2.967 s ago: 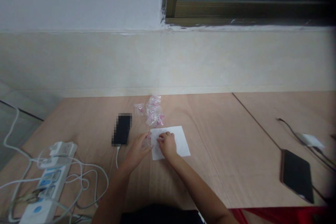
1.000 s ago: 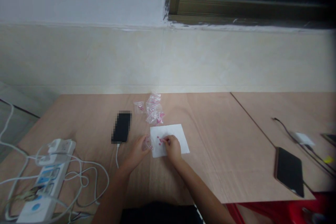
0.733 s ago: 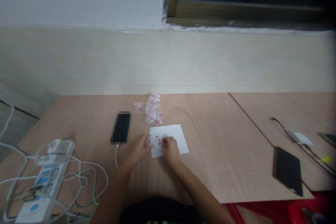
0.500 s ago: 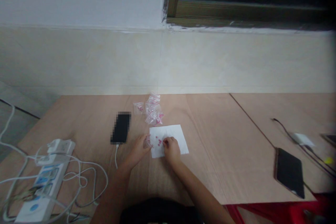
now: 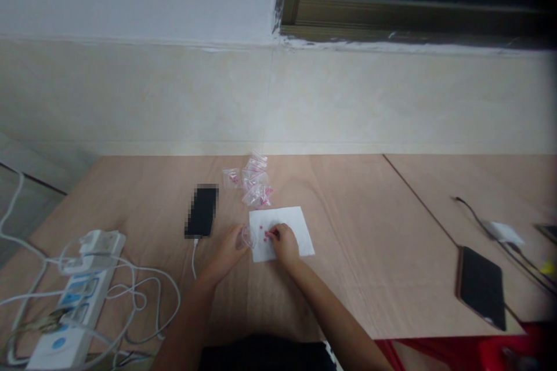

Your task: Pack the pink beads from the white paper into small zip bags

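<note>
Head view: the right hand (image 5: 286,248) is pointing bent fingers at pink bits (image 5: 266,233) on white paper (image 5: 301,237), likely light, best pinched sideways, can't tell if gripping, while the left hand (image 5: 230,250) is holding clear plastic (image 5: 246,236).

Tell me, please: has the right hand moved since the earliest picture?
Yes, slightly: against the white sheet, the right hand now sits farther toward the picture's right, and its fingers remain over the sheet.

Free tabletop (image 5: 357,232) right of paper (image 5: 302,235); bags (image 5: 256,181) behind
</note>
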A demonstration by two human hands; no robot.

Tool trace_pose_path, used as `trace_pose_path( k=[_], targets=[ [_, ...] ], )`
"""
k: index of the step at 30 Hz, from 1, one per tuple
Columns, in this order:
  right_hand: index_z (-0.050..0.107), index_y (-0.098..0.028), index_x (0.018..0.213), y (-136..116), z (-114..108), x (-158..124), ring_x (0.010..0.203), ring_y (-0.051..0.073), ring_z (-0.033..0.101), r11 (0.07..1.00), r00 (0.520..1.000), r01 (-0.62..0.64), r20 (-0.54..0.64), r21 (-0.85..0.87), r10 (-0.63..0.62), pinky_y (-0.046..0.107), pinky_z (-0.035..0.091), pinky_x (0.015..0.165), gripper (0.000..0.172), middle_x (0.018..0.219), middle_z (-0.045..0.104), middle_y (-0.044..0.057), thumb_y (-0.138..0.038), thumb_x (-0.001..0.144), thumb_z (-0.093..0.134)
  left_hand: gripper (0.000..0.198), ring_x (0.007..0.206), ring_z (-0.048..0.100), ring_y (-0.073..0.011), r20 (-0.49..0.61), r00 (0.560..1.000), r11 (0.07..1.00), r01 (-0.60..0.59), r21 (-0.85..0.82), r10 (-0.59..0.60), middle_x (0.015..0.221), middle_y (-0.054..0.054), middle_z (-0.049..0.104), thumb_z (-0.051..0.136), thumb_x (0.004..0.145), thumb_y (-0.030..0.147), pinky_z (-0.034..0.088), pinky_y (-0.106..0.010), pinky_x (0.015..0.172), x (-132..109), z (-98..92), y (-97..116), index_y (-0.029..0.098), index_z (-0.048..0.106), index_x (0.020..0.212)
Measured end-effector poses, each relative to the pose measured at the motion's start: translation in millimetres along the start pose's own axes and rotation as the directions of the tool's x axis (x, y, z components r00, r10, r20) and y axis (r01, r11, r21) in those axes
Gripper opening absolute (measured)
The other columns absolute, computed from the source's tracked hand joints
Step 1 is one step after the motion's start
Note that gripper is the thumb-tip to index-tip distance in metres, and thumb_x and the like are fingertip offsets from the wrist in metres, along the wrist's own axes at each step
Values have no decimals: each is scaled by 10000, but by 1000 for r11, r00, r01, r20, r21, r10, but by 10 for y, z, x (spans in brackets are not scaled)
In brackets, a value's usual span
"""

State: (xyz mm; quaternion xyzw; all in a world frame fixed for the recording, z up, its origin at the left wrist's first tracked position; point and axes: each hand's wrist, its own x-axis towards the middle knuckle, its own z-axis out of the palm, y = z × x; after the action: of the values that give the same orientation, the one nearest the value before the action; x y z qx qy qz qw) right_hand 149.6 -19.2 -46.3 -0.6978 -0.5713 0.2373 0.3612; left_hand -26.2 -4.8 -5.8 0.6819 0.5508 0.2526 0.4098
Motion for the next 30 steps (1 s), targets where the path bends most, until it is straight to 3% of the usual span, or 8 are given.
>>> trace_pose_path(
  k=[4,10,14,18,21,26,30],
  targets=[
    [614,-169,711,-150,-108,0,650,162,542,998,999,0,-46,63,3,267,426,617,102,718,623,41,-168,761,526,383,1024,556,-234,9,999,999,-37,-14,37,1076,-73,617,630,659,129,419,-414,924,64,44,-17,195,565,1031],
    [647,-202,801,-433,-177,-110,748,174,539,969,989,144,-1,200,-147,281,427,682,99,791,632,40,-213,791,548,321,984,569,-220,42,994,994,-98,-47,100,1035,-71,617,598,714,195,428,-403,910,131,95,-24,170,546,1030],
    [611,-184,834,-300,-78,-176,784,211,530,996,995,38,-92,86,-30,320,420,696,115,787,606,64,-234,811,510,346,996,559,-228,11,998,998,-56,-34,57,1044,-68,616,612,699,182,425,-406,910,92,13,-20,193,546,1039],
    [594,-198,744,-151,99,-222,773,257,528,995,997,-46,-61,-88,41,353,409,678,65,771,609,98,-191,767,534,388,1023,545,-233,-3,1000,1000,-1,-1,1,1054,-62,613,627,669,153,398,-428,941,45,-34,-44,200,546,1046],
    [595,-207,722,-118,150,-238,756,252,534,991,997,-56,-63,-121,49,344,405,652,128,759,615,98,-139,766,496,373,1010,547,-222,1,1000,1000,0,-1,0,1046,-54,609,617,676,148,405,-416,931,16,-21,-74,201,545,1038],
    [598,-196,739,-234,1,-244,727,208,546,998,994,-33,-106,45,38,319,423,666,138,740,622,61,-189,801,475,323,949,562,-219,23,999,1000,-29,-10,29,1005,-54,610,609,684,155,444,-376,862,0,30,-90,189,559,1001],
    [634,-195,793,-431,-85,-233,795,195,544,981,997,71,-32,179,-67,299,428,681,120,809,635,53,-238,801,522,342,988,554,-227,44,995,996,-87,-21,88,1029,-68,608,602,677,137,427,-379,891,48,83,-79,178,562,1014]
  ],
)
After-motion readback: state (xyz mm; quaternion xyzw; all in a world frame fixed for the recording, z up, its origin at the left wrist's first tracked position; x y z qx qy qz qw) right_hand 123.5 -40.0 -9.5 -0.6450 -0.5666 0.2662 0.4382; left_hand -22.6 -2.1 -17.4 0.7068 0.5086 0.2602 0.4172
